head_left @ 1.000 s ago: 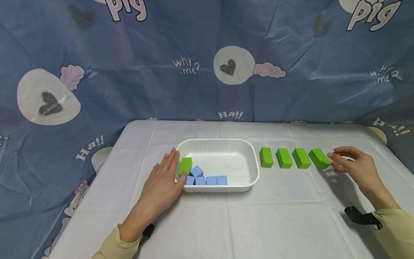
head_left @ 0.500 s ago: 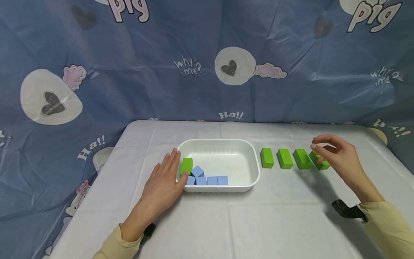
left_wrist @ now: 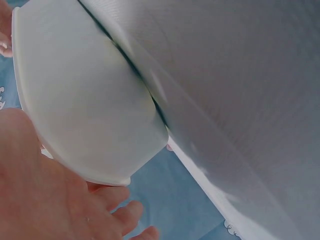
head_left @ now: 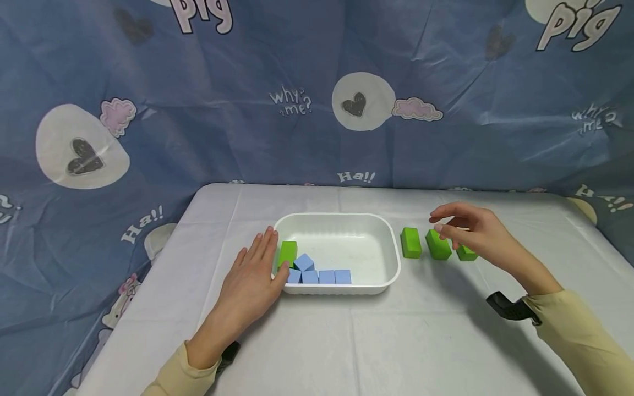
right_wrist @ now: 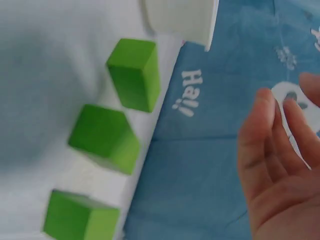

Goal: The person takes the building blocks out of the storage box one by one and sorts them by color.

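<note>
My left hand (head_left: 252, 278) rests against the left end of a white plastic tray (head_left: 356, 289), fingers straight and the thumb over the rim. In the left wrist view the hand (left_wrist: 60, 200) touches the tray's outer wall (left_wrist: 95, 100). Inside the tray lie a green block (head_left: 288, 253) and several light blue cubes (head_left: 327, 276). My right hand (head_left: 477, 234) hovers over a row of green blocks (head_left: 410, 242), partly covering the third block (head_left: 466, 253). The right wrist view shows nothing between the loosely bent fingers of that hand (right_wrist: 285, 165); three blocks (right_wrist: 135, 75) stand apart beside it.
A white cloth (head_left: 406, 341) covers the table. Behind it hangs a blue printed curtain (head_left: 257, 143), which also runs down the left side. Black straps (head_left: 510, 306) are on both wrists.
My right hand has moved left from the rightmost green block along the row, toward the tray. It now hides the rightmost block. The left hand stays in place on the tray.
</note>
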Demonstrator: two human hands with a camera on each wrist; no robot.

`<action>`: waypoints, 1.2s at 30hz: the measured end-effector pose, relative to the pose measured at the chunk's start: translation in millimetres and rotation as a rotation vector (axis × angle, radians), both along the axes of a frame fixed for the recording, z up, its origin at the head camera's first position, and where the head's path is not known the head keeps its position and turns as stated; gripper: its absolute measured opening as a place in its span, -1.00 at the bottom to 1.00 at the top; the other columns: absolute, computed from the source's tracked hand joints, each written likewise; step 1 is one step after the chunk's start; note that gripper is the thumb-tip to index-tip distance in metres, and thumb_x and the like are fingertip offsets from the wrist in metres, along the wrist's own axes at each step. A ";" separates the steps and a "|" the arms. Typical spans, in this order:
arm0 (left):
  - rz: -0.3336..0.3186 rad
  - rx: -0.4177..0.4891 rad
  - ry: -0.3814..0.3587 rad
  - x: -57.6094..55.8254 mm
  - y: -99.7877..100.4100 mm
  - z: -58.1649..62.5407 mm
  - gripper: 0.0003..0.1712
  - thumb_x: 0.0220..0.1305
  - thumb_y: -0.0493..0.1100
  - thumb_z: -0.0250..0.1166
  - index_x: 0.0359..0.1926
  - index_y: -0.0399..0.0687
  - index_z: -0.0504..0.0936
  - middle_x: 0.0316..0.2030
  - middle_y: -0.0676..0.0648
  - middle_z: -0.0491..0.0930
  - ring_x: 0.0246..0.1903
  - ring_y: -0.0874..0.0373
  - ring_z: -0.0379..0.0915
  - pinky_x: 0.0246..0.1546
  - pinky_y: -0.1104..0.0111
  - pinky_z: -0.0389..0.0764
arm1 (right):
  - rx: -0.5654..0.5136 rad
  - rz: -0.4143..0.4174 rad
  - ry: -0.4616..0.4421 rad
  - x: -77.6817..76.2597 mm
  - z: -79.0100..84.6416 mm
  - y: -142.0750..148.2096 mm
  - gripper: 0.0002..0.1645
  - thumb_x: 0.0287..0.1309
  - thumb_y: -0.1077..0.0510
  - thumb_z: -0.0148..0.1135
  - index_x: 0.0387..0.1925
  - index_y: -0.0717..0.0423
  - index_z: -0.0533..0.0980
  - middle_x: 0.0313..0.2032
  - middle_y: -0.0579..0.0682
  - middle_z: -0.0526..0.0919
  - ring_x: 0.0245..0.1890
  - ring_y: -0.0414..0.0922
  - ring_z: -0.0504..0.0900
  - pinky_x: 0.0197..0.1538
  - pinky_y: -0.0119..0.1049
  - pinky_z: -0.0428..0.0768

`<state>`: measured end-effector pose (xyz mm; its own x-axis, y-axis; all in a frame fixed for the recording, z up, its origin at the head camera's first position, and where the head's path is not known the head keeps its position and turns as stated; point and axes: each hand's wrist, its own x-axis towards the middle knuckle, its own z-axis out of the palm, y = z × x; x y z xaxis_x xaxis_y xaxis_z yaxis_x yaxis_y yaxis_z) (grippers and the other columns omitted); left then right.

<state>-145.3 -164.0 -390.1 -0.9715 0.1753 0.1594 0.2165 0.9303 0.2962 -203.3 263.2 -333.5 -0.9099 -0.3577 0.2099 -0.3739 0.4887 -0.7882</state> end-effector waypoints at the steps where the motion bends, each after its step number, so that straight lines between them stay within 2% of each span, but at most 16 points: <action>1: -0.002 -0.003 0.000 0.0 0.1 0.1 -0.17 0.46 0.17 -0.06 0.53 -0.22 0.00 0.53 -0.13 -0.09 0.50 -0.06 -0.19 0.39 -0.09 -0.04 | 0.010 0.034 -0.007 -1.3 1.1 -3.2 -0.68 0.30 0.17 0.27 0.08 0.08 0.55 -0.04 -0.01 0.65 -0.29 -0.08 0.66 -0.37 -0.27 0.61; 4: -0.007 -0.001 -0.004 0.0 0.4 0.2 -0.17 0.47 0.16 -0.06 0.53 -0.24 0.00 0.53 -0.14 -0.10 0.50 -0.05 -0.19 0.40 -0.08 -0.05 | 0.007 0.113 -0.041 -5.1 2.7 -13.4 -0.65 0.30 0.18 0.27 0.10 0.10 0.54 0.02 0.11 0.62 -0.25 -0.06 0.67 -0.35 -0.22 0.62; 7: -0.009 0.003 -0.007 -0.2 0.7 0.1 -0.17 0.47 0.16 -0.06 0.53 -0.24 0.00 0.53 -0.14 -0.10 0.50 -0.05 -0.20 0.40 -0.08 -0.04 | -0.026 0.165 -0.095 -8.4 3.6 -23.9 -0.64 0.29 0.18 0.28 0.11 0.13 0.53 0.04 0.19 0.60 -0.37 0.02 0.64 -0.38 -0.17 0.61; 11: -0.008 0.005 -0.011 -0.1 0.9 -0.3 -0.17 0.46 0.16 -0.06 0.53 -0.24 0.00 0.53 -0.14 -0.10 0.50 -0.05 -0.20 0.40 -0.09 -0.03 | -0.056 0.231 -0.160 -13.4 6.3 -37.7 -0.62 0.28 0.19 0.28 0.11 0.12 0.52 0.06 0.15 0.59 -0.40 0.16 0.59 -0.38 -0.16 0.61; 16: -0.005 0.008 -0.012 -0.2 1.0 -0.6 -0.17 0.46 0.17 -0.06 0.53 -0.22 -0.01 0.53 -0.13 -0.10 0.50 -0.05 -0.20 0.39 -0.09 -0.01 | -0.024 0.312 -0.201 -21.5 12.9 -54.9 -0.61 0.27 0.15 0.30 0.12 0.10 0.54 0.03 0.08 0.62 -0.34 0.25 0.57 -0.24 -0.14 0.61; 18: -0.004 0.009 -0.010 -0.3 1.1 -0.5 -0.17 0.46 0.17 -0.06 0.53 -0.22 -0.01 0.53 -0.14 -0.10 0.50 -0.05 -0.20 0.39 -0.09 -0.01 | 0.002 0.339 -0.205 -24.9 15.9 -62.8 -0.62 0.27 0.13 0.31 0.10 0.07 0.55 0.01 0.04 0.64 -0.34 0.22 0.59 -0.21 -0.11 0.61; 23: -0.004 0.008 -0.009 -0.6 2.1 0.2 -0.17 0.46 0.17 -0.06 0.53 -0.22 0.00 0.53 -0.14 -0.09 0.50 -0.05 -0.19 0.39 -0.08 -0.01 | 0.030 0.434 -0.213 -34.9 21.8 -83.4 -0.64 0.26 0.19 0.31 0.09 0.04 0.56 0.00 0.02 0.64 -0.16 0.05 0.64 -0.23 -0.05 0.65; 27: -0.010 0.013 -0.008 -0.5 1.7 0.8 -0.17 0.47 0.16 -0.07 0.53 -0.23 0.00 0.53 -0.14 -0.09 0.50 -0.05 -0.20 0.39 -0.08 -0.01 | 0.044 0.484 -0.250 -43.3 24.6 -99.4 -0.61 0.25 0.19 0.32 0.10 0.05 0.54 0.01 0.04 0.63 -0.11 0.02 0.66 -0.20 -0.03 0.65; 36: -0.011 0.020 -0.027 0.6 -1.4 0.8 -0.17 0.48 0.18 -0.09 0.53 -0.23 -0.02 0.53 -0.14 -0.12 0.50 -0.03 -0.24 0.40 -0.08 -0.03 | 0.076 0.574 -0.235 -60.1 24.7 -132.8 -0.60 0.21 0.23 0.33 0.09 0.09 0.56 -0.02 0.01 0.65 -0.08 -0.02 0.65 -0.09 -0.16 0.62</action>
<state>-144.7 -165.4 -389.3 -0.9736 0.1826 0.1371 0.2181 0.9216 0.3210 -263.4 130.4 -308.8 -0.5867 -0.8096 -0.0180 -0.4147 0.3194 -0.8520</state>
